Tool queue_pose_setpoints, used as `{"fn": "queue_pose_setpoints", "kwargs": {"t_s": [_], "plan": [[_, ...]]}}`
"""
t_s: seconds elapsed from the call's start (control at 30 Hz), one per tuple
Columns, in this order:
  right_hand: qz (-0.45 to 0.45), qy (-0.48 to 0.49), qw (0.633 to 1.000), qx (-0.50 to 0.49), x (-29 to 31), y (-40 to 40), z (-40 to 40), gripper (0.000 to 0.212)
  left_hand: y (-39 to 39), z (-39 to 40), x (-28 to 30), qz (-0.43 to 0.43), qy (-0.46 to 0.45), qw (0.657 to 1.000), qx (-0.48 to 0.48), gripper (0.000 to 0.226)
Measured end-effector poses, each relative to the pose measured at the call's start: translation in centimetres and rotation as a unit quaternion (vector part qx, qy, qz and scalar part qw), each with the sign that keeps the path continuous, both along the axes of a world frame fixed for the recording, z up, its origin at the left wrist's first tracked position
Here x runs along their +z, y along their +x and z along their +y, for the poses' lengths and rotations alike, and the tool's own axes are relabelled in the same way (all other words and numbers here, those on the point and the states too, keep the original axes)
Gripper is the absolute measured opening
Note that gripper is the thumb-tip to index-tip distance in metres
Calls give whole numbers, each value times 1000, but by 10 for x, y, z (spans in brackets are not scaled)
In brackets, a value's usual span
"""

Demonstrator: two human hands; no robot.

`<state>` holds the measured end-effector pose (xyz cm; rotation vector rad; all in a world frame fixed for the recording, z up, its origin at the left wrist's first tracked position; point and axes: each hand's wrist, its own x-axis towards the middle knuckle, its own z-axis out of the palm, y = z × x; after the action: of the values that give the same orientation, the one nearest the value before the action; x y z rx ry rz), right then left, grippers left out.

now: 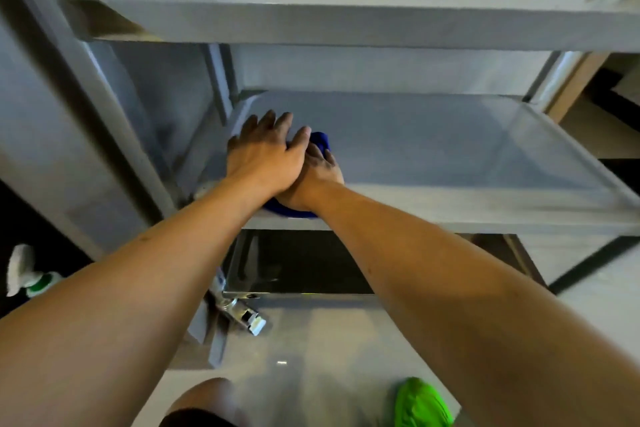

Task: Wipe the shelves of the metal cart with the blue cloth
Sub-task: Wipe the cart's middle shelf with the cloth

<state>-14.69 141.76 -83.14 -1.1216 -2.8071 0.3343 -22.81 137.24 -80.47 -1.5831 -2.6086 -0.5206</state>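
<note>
The metal cart fills the view, with an upper shelf [346, 28] and a middle shelf [450, 156]. The blue cloth [320, 140] lies at the left front of the middle shelf and is mostly covered by my hands. My right hand [320, 177] lies flat on the cloth with straight fingers pressing it down. My left hand [266, 152] lies on top of the right hand, fingers straight and spread toward the shelf's back left corner. A strip of cloth [291, 213] shows under my wrists at the shelf's front edge.
A cart post [114, 121] rises at the left, with a caster [247, 317] at its foot on the pale floor. A white and green spray bottle [27, 276] stands at far left. My knee [204, 402] and green shoe [420, 404] are below.
</note>
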Motion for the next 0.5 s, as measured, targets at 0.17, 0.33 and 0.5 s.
{"fn": "queue_pose_setpoints", "kwargs": {"t_s": [0.17, 0.33, 0.5], "plan": [[-14, 7, 994, -106, -4, 109, 55, 80, 83, 60, 1, 1, -9, 995, -102, 68], [-25, 25, 964, -262, -11, 239, 103, 77, 165, 102, -9, 22, -17, 976, -217, 71], [-36, 26, 924, -381, -11, 346, 114, 88, 197, 117, -16, 43, -21, 959, -278, 73]]}}
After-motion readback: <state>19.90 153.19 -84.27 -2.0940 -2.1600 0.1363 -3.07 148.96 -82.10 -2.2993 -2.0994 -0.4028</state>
